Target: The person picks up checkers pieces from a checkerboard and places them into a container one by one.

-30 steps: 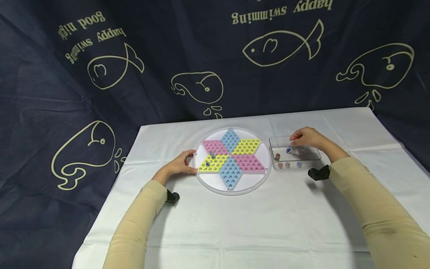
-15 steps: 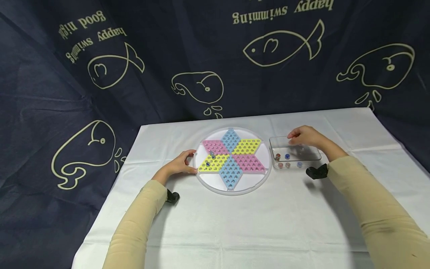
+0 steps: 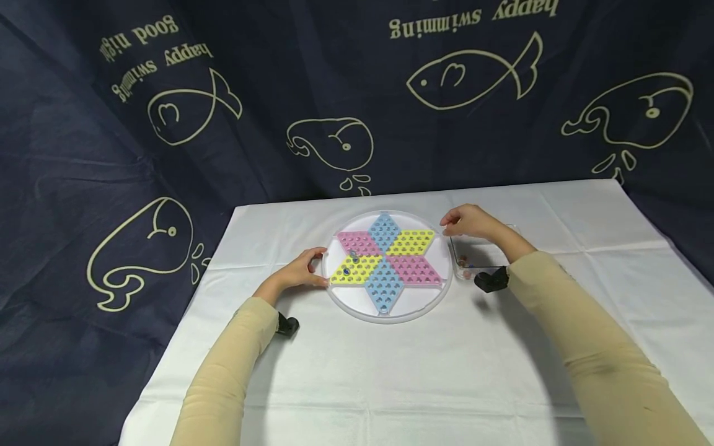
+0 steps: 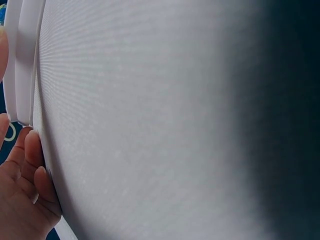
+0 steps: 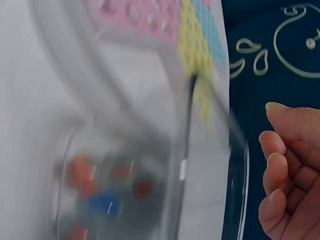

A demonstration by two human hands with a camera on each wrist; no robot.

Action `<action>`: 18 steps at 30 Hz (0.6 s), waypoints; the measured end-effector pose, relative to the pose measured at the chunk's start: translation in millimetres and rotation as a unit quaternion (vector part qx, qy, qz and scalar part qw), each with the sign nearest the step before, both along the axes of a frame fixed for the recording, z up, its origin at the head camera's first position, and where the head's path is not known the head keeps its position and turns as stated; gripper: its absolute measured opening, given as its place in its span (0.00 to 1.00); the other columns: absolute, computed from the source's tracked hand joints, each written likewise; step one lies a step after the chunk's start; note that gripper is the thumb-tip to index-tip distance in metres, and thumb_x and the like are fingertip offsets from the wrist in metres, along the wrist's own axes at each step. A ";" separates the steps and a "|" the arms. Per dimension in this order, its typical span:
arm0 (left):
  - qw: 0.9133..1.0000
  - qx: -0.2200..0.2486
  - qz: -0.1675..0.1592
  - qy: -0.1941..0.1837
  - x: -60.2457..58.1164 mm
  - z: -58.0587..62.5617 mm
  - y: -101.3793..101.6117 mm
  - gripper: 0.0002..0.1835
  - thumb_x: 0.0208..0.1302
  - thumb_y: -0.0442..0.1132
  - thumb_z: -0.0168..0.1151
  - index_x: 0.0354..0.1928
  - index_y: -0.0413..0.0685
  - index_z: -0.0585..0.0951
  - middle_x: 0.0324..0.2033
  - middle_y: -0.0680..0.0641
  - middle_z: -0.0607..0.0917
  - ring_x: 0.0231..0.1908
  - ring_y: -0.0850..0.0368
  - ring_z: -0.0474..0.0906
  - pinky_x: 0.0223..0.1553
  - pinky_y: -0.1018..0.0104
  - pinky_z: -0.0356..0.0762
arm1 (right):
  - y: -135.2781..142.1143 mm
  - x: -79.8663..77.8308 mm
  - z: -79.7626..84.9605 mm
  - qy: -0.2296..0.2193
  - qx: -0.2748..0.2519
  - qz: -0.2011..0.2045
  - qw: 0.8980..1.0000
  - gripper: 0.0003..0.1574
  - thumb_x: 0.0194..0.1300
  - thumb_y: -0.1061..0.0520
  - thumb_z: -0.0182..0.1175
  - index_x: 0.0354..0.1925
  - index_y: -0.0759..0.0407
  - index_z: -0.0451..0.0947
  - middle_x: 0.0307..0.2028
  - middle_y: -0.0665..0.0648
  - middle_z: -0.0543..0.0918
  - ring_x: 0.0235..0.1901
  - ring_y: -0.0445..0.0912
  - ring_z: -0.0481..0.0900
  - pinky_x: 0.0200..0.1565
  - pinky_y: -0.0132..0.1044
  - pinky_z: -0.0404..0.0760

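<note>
Left grip (image 3: pixel 298 271) holds the Chinese checkers board (image 3: pixel 415 298) by its left rim; right grip (image 3: pixel 473 222), fingers curled, contents indeterminable, is near its right rim. Navy curtain (image 3: pixel 334 80) reads, inverted, "happy swimming", "good night".

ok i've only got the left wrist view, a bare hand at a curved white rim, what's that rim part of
Observer: A round white game board with a six-pointed star in pink, yellow and blue.
Operator: any marbles on it
Observer: Yes, a small dark blue marble sits in the yellow diamond nearest the bare left hand.
Operator: and where's the other hand
Observer: In the head view, the bare right hand shows at the board's right rim, overlapping the back left corner of a clear rectangular box.
</note>
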State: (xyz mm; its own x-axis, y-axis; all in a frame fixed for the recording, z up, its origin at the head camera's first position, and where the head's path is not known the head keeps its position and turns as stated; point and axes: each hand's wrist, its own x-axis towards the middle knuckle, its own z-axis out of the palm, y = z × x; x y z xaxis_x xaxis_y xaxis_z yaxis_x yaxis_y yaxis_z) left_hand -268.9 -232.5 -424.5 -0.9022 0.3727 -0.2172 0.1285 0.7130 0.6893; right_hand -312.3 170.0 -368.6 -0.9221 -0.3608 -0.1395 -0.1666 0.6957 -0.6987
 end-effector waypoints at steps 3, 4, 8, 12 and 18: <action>1.000 -0.001 -0.001 0.000 -0.6 -0.7 -0.7 0.46 0.48 0.41 0.71 0.67 0.43 0.56 0.59 0.38 0.63 0.43 0.51 0.63 0.43 0.65 0.62 | -17.0 -2.3 -0.2 -0.001 -0.004 0.011 1.000 0.18 0.58 0.61 0.59 0.45 0.70 0.75 0.33 0.57 0.76 0.34 0.47 0.71 0.37 0.37 0.71; 1.000 -0.002 -0.001 0.000 -0.8 -0.8 -0.9 0.46 0.48 0.41 0.71 0.67 0.43 0.56 0.59 0.38 0.63 0.43 0.51 0.63 0.43 0.65 0.62 | -22.9 -2.6 -0.3 0.002 -0.006 0.018 1.000 0.18 0.57 0.61 0.60 0.45 0.70 0.76 0.33 0.57 0.76 0.35 0.48 0.71 0.37 0.37 0.71; 1.000 -0.003 0.004 -0.006 -1.3 -1.4 -1.2 0.46 0.48 0.41 0.71 0.67 0.45 0.56 0.60 0.39 0.62 0.43 0.51 0.62 0.43 0.64 0.62 | -45.7 -1.4 -0.9 0.019 -0.015 0.053 0.998 0.18 0.56 0.61 0.60 0.44 0.70 0.76 0.33 0.57 0.77 0.36 0.49 0.72 0.36 0.37 0.71; 1.000 -0.004 0.007 -0.009 -2.4 -3.1 -1.4 0.46 0.48 0.42 0.71 0.67 0.46 0.56 0.60 0.40 0.62 0.44 0.52 0.62 0.44 0.64 0.62 | -67.0 -1.1 -4.7 0.025 -0.018 0.085 0.996 0.18 0.56 0.61 0.60 0.44 0.70 0.77 0.32 0.56 0.77 0.33 0.47 0.71 0.33 0.34 0.70; 1.000 -0.003 0.006 -0.011 -2.5 -3.1 -2.1 0.46 0.48 0.42 0.71 0.67 0.46 0.56 0.59 0.40 0.62 0.43 0.51 0.62 0.44 0.64 0.63 | -96.9 3.0 -8.0 0.019 -0.009 0.111 0.994 0.17 0.54 0.62 0.59 0.43 0.69 0.78 0.30 0.55 0.77 0.31 0.45 0.69 0.34 0.34 0.69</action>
State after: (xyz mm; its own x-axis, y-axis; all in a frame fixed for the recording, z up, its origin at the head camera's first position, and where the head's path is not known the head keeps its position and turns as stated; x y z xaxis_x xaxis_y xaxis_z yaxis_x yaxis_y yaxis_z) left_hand -271.4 -234.6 -427.6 -0.9014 0.3606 -0.2395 0.1046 0.7182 0.6879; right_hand -309.3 73.1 -376.7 -0.8237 -0.5587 -0.0971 -0.3417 0.6257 -0.7013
